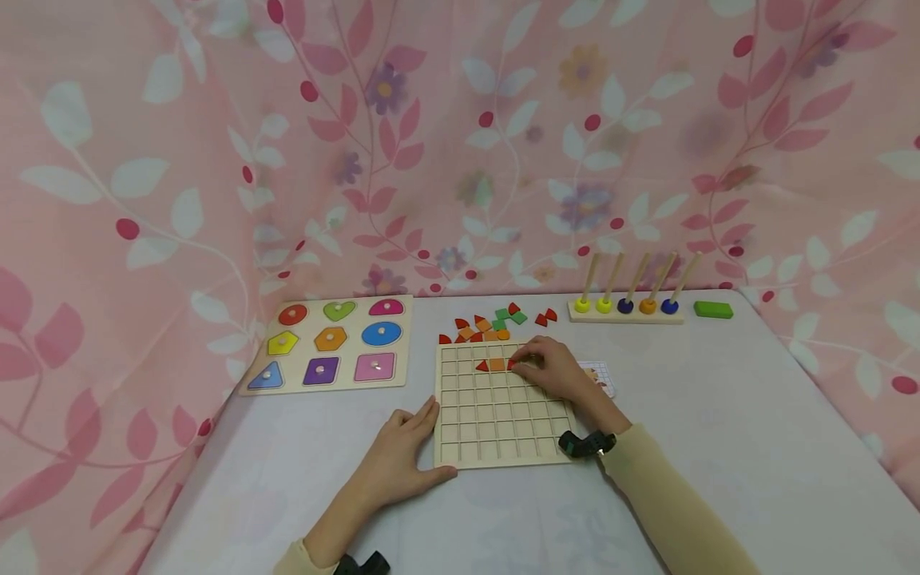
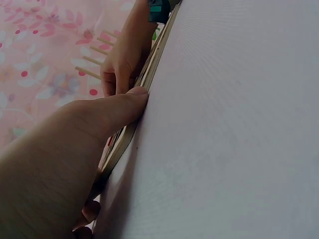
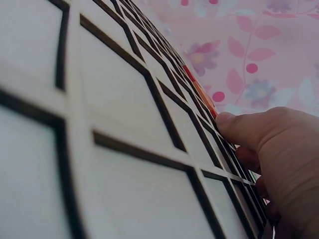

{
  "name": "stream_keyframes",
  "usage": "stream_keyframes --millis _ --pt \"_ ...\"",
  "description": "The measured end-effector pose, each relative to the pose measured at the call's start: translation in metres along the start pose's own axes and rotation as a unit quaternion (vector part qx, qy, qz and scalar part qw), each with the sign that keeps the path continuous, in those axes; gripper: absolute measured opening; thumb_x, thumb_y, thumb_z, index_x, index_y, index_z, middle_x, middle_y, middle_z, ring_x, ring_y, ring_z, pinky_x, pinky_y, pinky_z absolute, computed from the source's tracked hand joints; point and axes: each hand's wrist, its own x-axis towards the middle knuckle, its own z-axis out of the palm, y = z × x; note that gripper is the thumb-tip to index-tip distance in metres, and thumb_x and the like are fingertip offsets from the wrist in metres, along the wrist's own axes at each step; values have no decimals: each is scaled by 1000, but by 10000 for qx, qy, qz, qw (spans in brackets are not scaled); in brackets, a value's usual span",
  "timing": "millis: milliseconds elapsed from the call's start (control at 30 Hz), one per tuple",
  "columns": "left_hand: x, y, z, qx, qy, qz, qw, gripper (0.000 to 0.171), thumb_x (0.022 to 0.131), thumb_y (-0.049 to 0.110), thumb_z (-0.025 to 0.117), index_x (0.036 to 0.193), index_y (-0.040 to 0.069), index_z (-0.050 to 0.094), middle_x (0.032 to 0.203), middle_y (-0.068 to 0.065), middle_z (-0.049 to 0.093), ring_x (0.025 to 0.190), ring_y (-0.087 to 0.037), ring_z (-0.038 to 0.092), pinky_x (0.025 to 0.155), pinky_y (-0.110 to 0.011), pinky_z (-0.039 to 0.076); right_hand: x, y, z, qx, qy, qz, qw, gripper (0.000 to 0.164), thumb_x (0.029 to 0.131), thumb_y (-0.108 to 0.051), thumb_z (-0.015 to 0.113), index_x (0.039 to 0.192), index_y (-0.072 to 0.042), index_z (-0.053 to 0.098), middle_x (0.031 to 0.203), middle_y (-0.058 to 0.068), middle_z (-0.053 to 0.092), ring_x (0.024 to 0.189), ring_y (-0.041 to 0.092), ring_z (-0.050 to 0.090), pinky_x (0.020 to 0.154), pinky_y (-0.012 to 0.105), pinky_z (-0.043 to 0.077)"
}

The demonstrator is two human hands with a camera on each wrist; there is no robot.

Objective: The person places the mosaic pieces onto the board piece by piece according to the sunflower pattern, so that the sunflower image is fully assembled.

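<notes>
A wooden grid board [image 1: 503, 431] lies flat on the table, with a red triangular piece [image 1: 482, 366] and an orange square [image 1: 497, 365] side by side in an upper row. Right of the square, my right hand [image 1: 549, 369] pinches a red piece [image 1: 511, 364] at its cell, thumb and fingertips down at the board. In the right wrist view the thumb [image 3: 249, 127] reaches the red edge of that row. My left hand [image 1: 402, 455] rests at the board's lower left corner, fingers extended along the left side and thumb [image 2: 124, 107] against the near edge.
Behind the board lie several loose red, orange and green pieces [image 1: 501, 315]. A printed pattern card [image 1: 602, 374] is partly hidden behind the right hand. A shape puzzle board [image 1: 345, 379] lies at left; a peg stand [image 1: 625, 317] and green block [image 1: 713, 309] are back right.
</notes>
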Motion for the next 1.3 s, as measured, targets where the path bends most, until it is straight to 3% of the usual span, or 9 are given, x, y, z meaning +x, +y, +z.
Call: stream_keyframes --millis 367,667,933,1133,1300 --pt "0 -2 -3 35 61 54 10000 105 81 68 80 160 8 46 169 -3 40 111 -12 47 92 -36 46 3 -3 0 -99 -61 -94 9999 15 97 -21 80 110 -13 82 107 2 73 92 19 57 83 38 46" --pt "-4 -3 3 -29 -32 -79 10000 106 81 71 79 161 11 45 170 0 39 111 -12 45 92 -36 46 0 -3 1 -20 -151 164 9998 15 97 -24 79 110 -17 83 109 -1 73 104 20 62 92 42 48" --pt "1 -2 3 16 -12 65 10000 106 82 71 78 161 11 44 170 0 37 111 -11 46 93 -35 45 -3 -1 -3 -62 -45 103 9999 15 97 -23 80 110 -16 82 107 -1 72 96 18 58 86 38 46" --pt "0 -3 3 67 -20 -14 10000 107 81 72 79 161 11 45 170 1 38 112 -11 45 93 -35 46 -3 -3 -1 24 -9 -60 10000 16 96 -21 80 110 -14 82 107 2 73 99 20 61 88 41 47" --pt "1 -3 3 9 -26 -25 10000 106 81 70 80 161 11 45 170 0 38 112 -12 46 94 -36 46 -2 -1 -2 206 -77 180 9996 19 97 -24 80 114 -15 81 111 -1 74 105 19 63 93 42 50"
